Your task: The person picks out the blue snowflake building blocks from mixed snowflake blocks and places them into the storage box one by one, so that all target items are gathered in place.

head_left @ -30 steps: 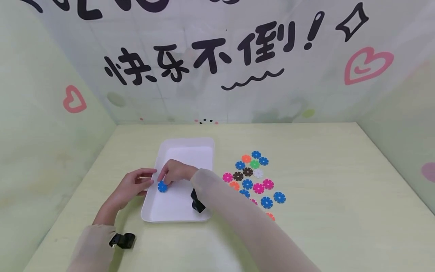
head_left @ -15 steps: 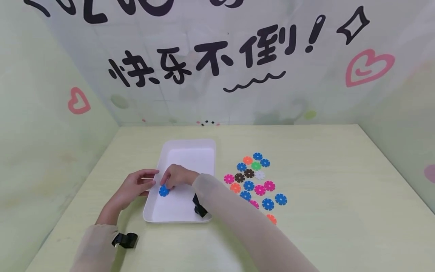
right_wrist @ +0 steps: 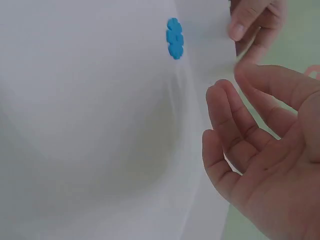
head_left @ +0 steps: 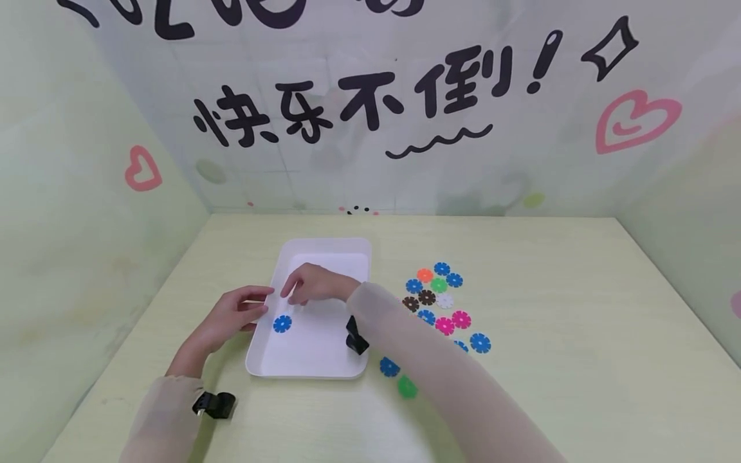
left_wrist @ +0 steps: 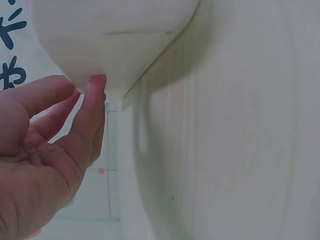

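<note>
A blue snowflake-shaped plastic disc (head_left: 282,323) lies in the left part of the white tray (head_left: 307,370). My right hand (head_left: 315,283) is over the tray, just beyond the disc. In the right wrist view the fingers (right_wrist: 220,107) of this hand are loosely bent, with nothing between them and the blue disc (right_wrist: 175,39) apart from them. My left hand (head_left: 234,315) is at the tray's left side. The left wrist view shows the thumb and fingers of my left hand (left_wrist: 55,145) pinching the tray's rim (left_wrist: 100,60).
Right of the tray are several loose discs: blue, pink, orange, green, white and dark brown, such as a pink disc (head_left: 461,319). My right sleeve (head_left: 428,360) covers some of them. A green disc (head_left: 408,387) lies nearer the front. Printed cloth walls (head_left: 359,173) enclose the table (head_left: 567,308).
My right hand has let go of the blue disc and moved up and to the right, leaving it in the tray. My left hand stays at the rim. The head view has shifted slightly.
</note>
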The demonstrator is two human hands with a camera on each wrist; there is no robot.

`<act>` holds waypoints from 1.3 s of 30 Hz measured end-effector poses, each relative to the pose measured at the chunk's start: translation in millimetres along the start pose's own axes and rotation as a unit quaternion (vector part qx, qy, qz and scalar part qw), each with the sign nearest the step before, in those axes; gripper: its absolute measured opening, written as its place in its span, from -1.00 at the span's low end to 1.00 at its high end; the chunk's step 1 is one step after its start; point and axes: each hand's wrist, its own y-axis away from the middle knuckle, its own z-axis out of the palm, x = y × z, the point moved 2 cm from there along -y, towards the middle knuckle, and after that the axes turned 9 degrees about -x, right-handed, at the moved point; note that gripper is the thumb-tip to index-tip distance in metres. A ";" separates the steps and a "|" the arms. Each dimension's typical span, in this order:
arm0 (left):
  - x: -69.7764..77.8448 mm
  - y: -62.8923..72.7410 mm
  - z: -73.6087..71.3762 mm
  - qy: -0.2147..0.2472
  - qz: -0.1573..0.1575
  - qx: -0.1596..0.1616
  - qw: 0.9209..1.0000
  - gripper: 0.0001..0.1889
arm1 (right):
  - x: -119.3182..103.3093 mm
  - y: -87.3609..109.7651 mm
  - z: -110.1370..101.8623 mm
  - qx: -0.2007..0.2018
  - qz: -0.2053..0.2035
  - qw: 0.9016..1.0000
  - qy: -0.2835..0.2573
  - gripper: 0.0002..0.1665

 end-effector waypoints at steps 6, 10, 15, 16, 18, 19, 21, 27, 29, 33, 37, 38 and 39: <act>0.6 -1.5 0.2 -0.005 -0.002 -0.001 1.000 -0.54 | 12.6 32.1 -34.3 0.019 -0.028 0.999 0.035 -0.74; 0.4 -0.2 -0.8 -0.006 -0.002 -0.003 1.000 -0.54 | 29.3 57.5 -52.3 0.045 -0.028 0.998 0.044 -0.73; 1.4 0.3 -1.0 -0.006 0.001 -0.006 1.000 -0.55 | 58.2 97.1 -70.9 0.079 -0.032 0.996 0.034 -0.72; 1.5 0.2 -0.9 -0.006 0.001 -0.007 1.000 -0.55 | 65.0 105.5 -74.7 0.087 -0.031 0.995 0.034 -0.72; 1.4 -0.1 -0.6 -0.006 0.000 -0.006 1.000 -0.55 | 78.7 122.7 -81.8 0.107 -0.018 0.994 0.032 -0.72; 1.4 0.0 -0.4 -0.006 0.000 -0.007 1.000 -0.54 | 86.0 131.3 -85.0 0.117 -0.009 0.993 0.034 -0.71; 1.6 0.2 -0.2 -0.003 -0.001 -0.006 1.000 -0.54 | 102.0 147.1 -90.8 0.138 0.013 0.990 0.034 -0.71; 2.7 2.3 -0.4 -0.004 -0.004 -0.003 1.000 -0.54 | 149.7 187.4 -98.3 0.188 0.068 0.980 0.024 -0.71; 3.2 2.9 -0.1 -0.006 -0.006 -0.003 1.000 -0.54 | 162.2 196.6 -97.9 0.195 0.080 0.977 0.020 -0.70; 4.9 3.6 0.8 -0.004 -0.004 -0.001 1.000 -0.54 | 181.2 207.1 -96.3 0.207 0.097 0.973 0.014 -0.64; 6.0 3.5 1.2 -0.003 -0.003 0.001 1.000 -0.55 | 190.1 209.5 -94.5 0.228 0.115 0.967 0.002 -0.57; 6.2 3.5 1.3 -0.004 -0.004 0.001 1.000 -0.55 | 191.0 209.4 -93.9 0.234 0.120 0.965 0.000 -0.56; 6.3 3.4 1.4 -0.006 -0.004 0.001 1.000 -0.55 | 191.9 209.0 -93.5 0.239 0.123 0.963 -0.003 -0.55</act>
